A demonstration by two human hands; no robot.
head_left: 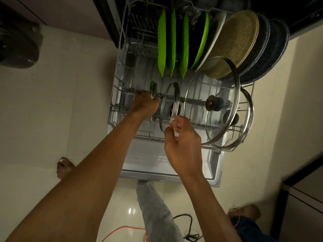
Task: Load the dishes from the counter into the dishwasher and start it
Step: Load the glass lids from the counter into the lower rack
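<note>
The dishwasher's lower rack (115,109) is pulled out over the open door (148,161). Green plates (162,42), a tan plate (239,42) and dark blue plates (272,49) stand at its back. Two large glass lids (234,95) stand upright at the front right. My left hand (145,103) grips a small glass lid (153,88) standing in the rack. My right hand (183,142) pinches the lower rim of a medium glass lid (172,102) that stands just right of the small one.
A dark round bin (19,46) sits on the floor at the far left. My bare feet (63,167) and a grey trouser leg (153,212) are below the door. Black and red cables (188,224) lie on the tiles. A cabinet edge (300,198) stands at lower right.
</note>
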